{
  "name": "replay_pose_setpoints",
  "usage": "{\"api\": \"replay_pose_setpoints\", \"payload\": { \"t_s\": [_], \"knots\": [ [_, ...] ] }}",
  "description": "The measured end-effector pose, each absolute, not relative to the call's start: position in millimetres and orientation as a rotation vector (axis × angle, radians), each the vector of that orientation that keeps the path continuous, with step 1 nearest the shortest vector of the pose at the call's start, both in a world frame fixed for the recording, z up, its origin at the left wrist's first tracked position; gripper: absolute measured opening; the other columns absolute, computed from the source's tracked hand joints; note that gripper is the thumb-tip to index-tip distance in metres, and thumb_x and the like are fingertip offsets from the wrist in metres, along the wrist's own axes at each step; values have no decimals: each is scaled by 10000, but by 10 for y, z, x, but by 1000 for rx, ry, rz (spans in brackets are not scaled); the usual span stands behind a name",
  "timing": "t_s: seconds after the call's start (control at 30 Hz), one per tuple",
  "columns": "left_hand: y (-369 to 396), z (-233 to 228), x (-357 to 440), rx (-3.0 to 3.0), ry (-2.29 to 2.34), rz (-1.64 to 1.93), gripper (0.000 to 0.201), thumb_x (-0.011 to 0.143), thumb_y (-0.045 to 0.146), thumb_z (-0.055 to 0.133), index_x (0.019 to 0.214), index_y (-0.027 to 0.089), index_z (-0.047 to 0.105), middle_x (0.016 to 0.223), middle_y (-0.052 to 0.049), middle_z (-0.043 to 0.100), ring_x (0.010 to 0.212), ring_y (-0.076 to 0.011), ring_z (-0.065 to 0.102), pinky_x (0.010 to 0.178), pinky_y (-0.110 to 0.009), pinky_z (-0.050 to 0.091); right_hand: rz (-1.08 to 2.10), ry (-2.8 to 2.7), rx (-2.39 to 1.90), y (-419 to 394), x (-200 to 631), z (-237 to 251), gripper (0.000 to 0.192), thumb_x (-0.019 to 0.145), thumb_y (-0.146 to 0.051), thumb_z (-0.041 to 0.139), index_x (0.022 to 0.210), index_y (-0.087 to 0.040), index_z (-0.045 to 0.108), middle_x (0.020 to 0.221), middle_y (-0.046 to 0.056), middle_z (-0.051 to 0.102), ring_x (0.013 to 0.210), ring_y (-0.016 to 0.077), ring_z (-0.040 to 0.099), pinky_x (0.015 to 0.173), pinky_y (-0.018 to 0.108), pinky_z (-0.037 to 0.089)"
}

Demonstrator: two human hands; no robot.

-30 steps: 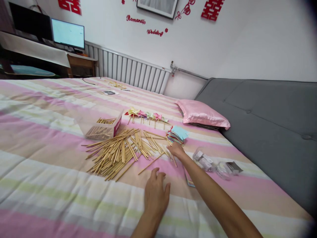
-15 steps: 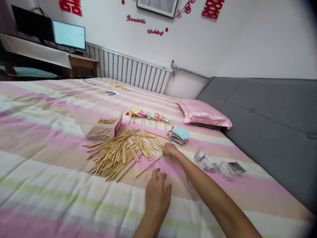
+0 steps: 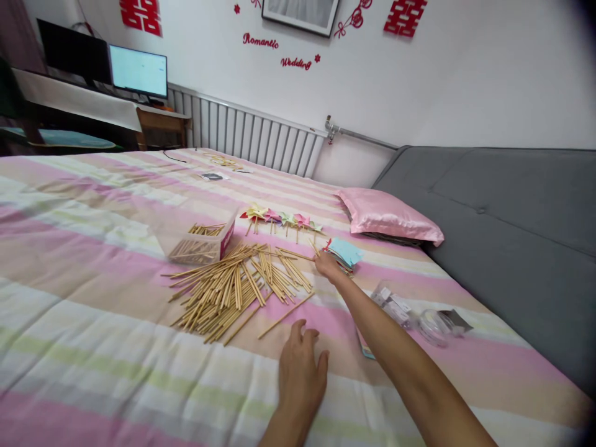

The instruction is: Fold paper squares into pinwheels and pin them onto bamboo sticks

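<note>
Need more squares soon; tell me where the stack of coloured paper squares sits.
The stack of coloured paper squares lies right of the loose wooden sticks, at the right hand, before the pink pillow.

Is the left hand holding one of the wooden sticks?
No, the left hand lies flat and empty on the bedsheet, below the wooden sticks.

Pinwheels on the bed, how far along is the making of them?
Done: a row of about five pinwheels. In hand: the right hand reaches the paper squares; the left hand rests flat on the bedspread. Left: a big pile of loose wooden sticks, more in the box.
</note>
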State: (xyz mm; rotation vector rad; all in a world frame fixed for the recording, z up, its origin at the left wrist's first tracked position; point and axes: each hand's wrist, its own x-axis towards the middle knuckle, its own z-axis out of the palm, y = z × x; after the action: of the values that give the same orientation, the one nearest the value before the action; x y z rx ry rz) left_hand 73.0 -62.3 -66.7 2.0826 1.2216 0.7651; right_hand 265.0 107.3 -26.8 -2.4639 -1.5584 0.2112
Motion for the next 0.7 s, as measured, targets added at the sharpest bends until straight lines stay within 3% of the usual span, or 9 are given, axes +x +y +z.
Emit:
{"api": "replay_pose_setpoints", "payload": {
  "t_s": [0.4, 0.7],
  "knots": [
    [-636, -638, 737, 2051, 1255, 658, 289, 774, 149, 480, 1040, 192, 584, 1318, -130, 476, 1021, -253, 582, 877, -401, 439, 431, -1719, -2263, 1648, 2061, -387, 295, 892, -320, 553, 1139, -159, 562, 1136, 76, 590, 966, 198, 601, 814, 395, 514],
    [-644, -608, 746, 2027, 1274, 616, 309, 772, 149, 489, 1060, 191, 592, 1331, -124, 467, 1042, -245, 566, 899, -383, 421, 282, -1559, -2493, 1688, 2072, -287, 292, 901, -325, 538, 1144, -164, 557, 1138, 78, 587, 964, 195, 600, 813, 393, 515]
  ]
}}
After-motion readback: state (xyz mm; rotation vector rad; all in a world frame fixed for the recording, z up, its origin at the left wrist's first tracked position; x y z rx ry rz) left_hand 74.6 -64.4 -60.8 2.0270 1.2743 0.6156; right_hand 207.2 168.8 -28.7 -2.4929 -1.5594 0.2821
